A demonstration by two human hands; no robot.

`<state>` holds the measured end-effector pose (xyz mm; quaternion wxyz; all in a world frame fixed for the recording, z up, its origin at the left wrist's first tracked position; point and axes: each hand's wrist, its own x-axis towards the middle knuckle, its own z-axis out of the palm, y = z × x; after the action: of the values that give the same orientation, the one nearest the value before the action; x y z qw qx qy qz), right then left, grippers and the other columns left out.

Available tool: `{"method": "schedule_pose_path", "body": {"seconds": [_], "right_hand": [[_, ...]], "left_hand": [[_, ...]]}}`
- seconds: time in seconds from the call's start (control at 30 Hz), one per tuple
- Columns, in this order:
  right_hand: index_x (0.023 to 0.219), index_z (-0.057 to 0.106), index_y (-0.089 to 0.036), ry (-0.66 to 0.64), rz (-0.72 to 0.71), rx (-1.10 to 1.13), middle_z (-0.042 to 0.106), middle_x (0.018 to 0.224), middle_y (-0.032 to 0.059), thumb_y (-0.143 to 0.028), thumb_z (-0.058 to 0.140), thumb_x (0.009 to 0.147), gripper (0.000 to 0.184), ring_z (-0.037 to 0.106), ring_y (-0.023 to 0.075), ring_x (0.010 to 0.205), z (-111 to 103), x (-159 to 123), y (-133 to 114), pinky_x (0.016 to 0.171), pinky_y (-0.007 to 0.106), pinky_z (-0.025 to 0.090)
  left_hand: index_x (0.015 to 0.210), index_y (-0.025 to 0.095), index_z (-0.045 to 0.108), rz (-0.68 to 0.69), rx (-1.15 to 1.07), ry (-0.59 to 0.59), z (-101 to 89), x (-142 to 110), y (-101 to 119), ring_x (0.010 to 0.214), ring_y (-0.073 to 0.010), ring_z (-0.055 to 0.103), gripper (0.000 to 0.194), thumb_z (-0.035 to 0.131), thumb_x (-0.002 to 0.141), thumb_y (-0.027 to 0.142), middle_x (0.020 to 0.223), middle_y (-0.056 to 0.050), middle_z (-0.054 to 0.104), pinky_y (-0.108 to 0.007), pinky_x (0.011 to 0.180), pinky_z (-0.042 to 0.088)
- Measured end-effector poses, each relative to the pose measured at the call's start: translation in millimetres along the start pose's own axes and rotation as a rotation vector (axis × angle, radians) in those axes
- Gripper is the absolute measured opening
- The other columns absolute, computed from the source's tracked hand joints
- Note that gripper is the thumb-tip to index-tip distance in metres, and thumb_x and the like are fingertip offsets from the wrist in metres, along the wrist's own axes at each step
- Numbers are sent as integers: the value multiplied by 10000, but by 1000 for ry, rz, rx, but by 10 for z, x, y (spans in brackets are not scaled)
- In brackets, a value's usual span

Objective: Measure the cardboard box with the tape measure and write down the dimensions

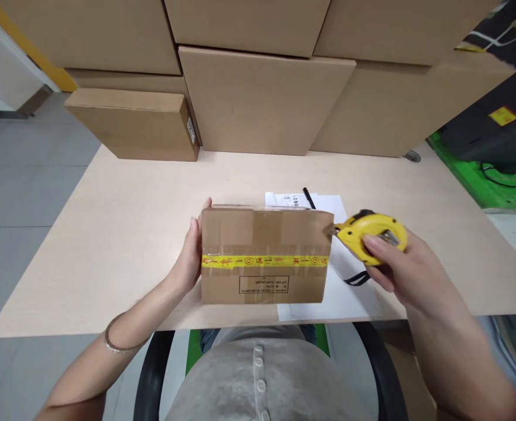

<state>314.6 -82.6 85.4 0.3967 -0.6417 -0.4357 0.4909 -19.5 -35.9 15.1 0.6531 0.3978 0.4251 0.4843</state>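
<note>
A small cardboard box [264, 234] with a yellow printed tape strip [262, 261] around it is in front of me at the table's near side. My left hand [191, 257] grips its left end, the fingers partly hidden behind it. In my right hand [394, 263] is a yellow tape measure [358, 234], with the thumb on its side. The metal tip of the tape measure is at the box's upper right edge; whether it touches cannot be told. A black wrist strap [358, 279] hangs below the tape measure.
White paper sheets [354, 301] lie partly under the box, and a black pen [309, 197] rests on them. Large cardboard boxes [262, 99] line the table's back edge. A smaller carton [144, 126] stands at the back left, and a green surface [464, 175] adjoins on the right.
</note>
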Motion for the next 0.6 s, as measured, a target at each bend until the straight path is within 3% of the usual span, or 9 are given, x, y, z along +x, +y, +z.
{"method": "schedule_pose_path", "body": {"seconds": [0.1,0.2,0.3,0.37,0.47,0.6], "right_hand": [[1009,627,-288,24,-58,34,539,593,-56,-543,786,881,326,359,92,346,-92,-219,77,347,260,226],[1031,635,-302,-64,-39,-9,587,605,-39,-474,805,877,287,410,112,340,-201,-373,181,330,261,269],[1093,685,-309,-112,-100,-121,748,949,52,-464,775,898,265,481,112,395,-288,-420,200,323,281,368],[1124,706,-335,-6,-262,-205,746,1105,65,-475,758,912,260,611,159,550,-293,-391,117,413,302,492],[1174,684,-373,78,-523,-312,737,1112,38,-443,803,892,314,723,244,878,-123,-260,-158,662,343,612],[1282,608,-303,-284,-730,-460,753,1162,46,-469,788,911,444,740,247,937,469,28,-664,736,354,595]], "left_hand": [[1359,338,663,235,-33,72,83,12,58,1390,-318,608,623,496,957,783,1461,-48,671,-504,1157,516],[1180,331,699,433,-26,62,60,56,12,1207,-258,662,429,663,917,668,1264,-28,692,-412,1008,578],[1197,347,687,484,5,9,-24,82,-78,1086,-228,646,430,804,819,516,1188,-11,660,-352,898,577],[1281,337,678,506,47,-45,-60,82,-113,1095,-248,627,525,790,803,523,1246,-35,641,-375,907,570],[1249,283,714,536,71,-82,-39,80,-112,1147,-286,610,501,690,845,577,1285,-76,636,-425,966,556],[1101,253,741,543,-24,-24,86,96,-87,1181,-294,637,535,446,968,679,1249,-101,696,-459,1029,542]]}}
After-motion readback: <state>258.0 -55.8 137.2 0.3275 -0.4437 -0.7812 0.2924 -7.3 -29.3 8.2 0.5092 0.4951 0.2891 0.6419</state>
